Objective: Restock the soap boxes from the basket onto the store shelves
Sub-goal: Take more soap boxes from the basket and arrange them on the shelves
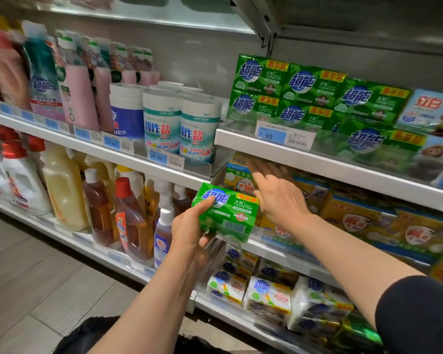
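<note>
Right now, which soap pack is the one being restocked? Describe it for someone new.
Find the shelf with the 7.90 price tag. Just below its left end, the left hand holds a green soap pack. It alone is off the shelves, in a hand.

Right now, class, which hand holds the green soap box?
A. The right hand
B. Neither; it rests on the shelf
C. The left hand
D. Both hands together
C: the left hand grips the green soap box from its left end, while the right hand is open, reaching toward the yellow boxes.
</note>
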Demonstrator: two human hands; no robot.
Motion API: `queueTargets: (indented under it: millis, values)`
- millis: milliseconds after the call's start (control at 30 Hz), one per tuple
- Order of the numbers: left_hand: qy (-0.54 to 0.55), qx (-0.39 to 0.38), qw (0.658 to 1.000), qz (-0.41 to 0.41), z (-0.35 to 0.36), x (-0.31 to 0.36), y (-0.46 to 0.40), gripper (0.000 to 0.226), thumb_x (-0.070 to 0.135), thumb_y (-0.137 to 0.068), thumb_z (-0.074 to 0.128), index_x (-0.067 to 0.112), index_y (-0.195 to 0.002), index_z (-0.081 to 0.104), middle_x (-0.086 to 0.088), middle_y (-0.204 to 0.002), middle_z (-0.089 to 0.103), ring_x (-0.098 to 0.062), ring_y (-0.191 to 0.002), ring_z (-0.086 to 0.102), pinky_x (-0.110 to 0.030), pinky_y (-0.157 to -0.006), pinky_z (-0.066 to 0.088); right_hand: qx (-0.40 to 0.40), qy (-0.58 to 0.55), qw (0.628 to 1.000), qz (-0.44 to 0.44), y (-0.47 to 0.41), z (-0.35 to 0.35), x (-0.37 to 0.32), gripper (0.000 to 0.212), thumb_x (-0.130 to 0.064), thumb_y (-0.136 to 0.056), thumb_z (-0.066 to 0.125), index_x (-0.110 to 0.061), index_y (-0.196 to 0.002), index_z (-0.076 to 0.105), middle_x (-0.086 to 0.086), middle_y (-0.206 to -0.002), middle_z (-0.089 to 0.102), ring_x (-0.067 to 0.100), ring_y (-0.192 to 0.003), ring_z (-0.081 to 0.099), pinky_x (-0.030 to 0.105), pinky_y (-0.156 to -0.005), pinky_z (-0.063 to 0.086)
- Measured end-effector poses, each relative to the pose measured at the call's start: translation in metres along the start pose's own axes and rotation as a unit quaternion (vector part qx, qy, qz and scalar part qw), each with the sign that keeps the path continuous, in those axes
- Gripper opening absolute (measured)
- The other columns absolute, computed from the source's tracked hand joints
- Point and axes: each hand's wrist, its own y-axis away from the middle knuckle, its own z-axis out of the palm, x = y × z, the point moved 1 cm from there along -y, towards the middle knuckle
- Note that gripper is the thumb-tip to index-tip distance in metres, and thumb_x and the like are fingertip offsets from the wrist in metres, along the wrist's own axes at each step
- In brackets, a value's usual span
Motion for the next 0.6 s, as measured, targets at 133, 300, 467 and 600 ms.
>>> queueTargets:
  millis: [133, 300, 467, 600]
  values:
    - [0.001, -0.017, 1.0, -0.004, 0.006, -0.001, 0.01, 0.03, 0.019, -0.079, 0.073, 0.009, -0.106, 0.062, -0.012, -0.097, 0.074, -0.024, -0.09, 0.07, -0.038, -0.078, 0.058, 0.049, -0.206, 0.977, -0.034, 0.035, -0.015, 0.002, 0.036, -0.013, -0.095, 0.044, -0.007, -0.127, 0.059, 0.008, -0.119, 0.065, 0.022, -0.11, 0.058, 0.028, -0.092, 0.046]
    - [0.011, -0.127, 0.992, -0.001, 0.025, -0.006, 0.038, 0.026, 0.02, -0.077, 0.068, 0.009, -0.1, 0.067, -0.007, -0.088, 0.074, -0.019, -0.083, 0.069, -0.033, -0.083, 0.054, -0.099, -0.597, 0.766, 0.217, 0.063, -0.056, 0.011, 0.045, -0.046, -0.093, 0.053, -0.004, -0.102, 0.069, 0.009, -0.088, 0.068, 0.015, -0.074, 0.059, 0.027, -0.069, 0.048]
    - [0.024, -0.292, 0.952, 0.089, 0.057, -0.014, 0.062, 0.034, 0.009, -0.075, 0.069, 0.004, -0.109, 0.065, -0.014, -0.101, 0.071, -0.022, -0.088, 0.069, -0.029, -0.071, 0.058, -0.103, -0.584, 0.788, 0.168, 0.079, -0.113, 0.045, 0.053, -0.025, -0.059, 0.087, -0.019, -0.108, 0.067, 0.012, -0.106, 0.07, 0.025, -0.099, 0.067, 0.035, -0.081, 0.054]
    - [-0.041, -0.388, 0.91, 0.14, 0.101, -0.003, 0.076, 0.053, -0.001, -0.082, 0.064, 0.004, -0.132, 0.051, -0.016, -0.116, 0.067, -0.023, -0.096, 0.069, -0.028, -0.075, 0.057, 0.021, -0.544, 0.829, 0.132, 0.089, -0.156, 0.086, 0.066, -0.028, -0.048, 0.091, -0.025, -0.109, 0.066, 0.006, -0.107, 0.07, 0.018, -0.102, 0.066, 0.035, -0.09, 0.053]
